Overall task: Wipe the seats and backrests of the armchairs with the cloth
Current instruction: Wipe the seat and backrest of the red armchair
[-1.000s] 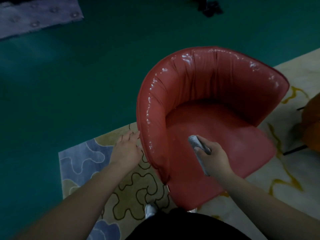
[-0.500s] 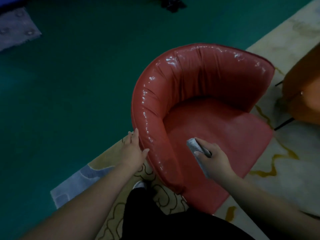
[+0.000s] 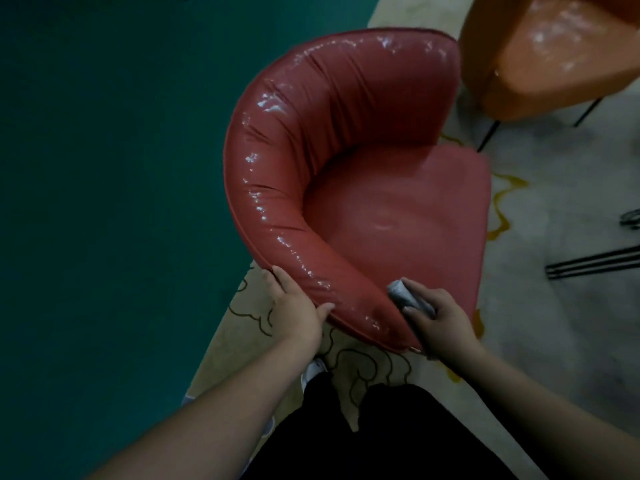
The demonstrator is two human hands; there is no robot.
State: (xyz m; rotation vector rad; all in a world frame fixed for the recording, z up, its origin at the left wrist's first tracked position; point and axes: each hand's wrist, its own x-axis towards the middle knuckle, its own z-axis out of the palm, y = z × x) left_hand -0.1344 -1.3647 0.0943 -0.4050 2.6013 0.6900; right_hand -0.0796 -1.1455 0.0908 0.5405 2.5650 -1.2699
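Dim light, view looking straight down. Red armchair [image 3: 363,188] fills the middle of the frame: glossy, wrinkled covering, curved backrest wrapping round the left and far sides, seat open toward the right. It stands partly on a pale patterned rug [image 3: 540,306] with dark squiggle outlines and yellow marks; green floor [image 3: 104,168] lies to the left.

Left hand [image 3: 294,308] grips the near end of the backrest from outside. Fingers run up along the outer edge, thumb hooked over the padded top, so the hand is closed round the rim of the chair.

Right hand [image 3: 440,318] is curled shut around a grey cloth [image 3: 403,294], rolled or bunched into a short wad. The cloth's free end pokes out past the thumb and forefinger and sits at the inner face of the backrest's near end, just where it meets the seat. It looks to be touching the red covering, though blur makes the contact hard to confirm.

Orange armchair [image 3: 561,53] stands at upper right on thin black legs, close beside the red one, apart from both hands. Dark thin rods [image 3: 595,261] lie on the rug at the right edge. Black trousers [image 3: 381,438] and a white shoe [image 3: 313,370] show at the bottom.
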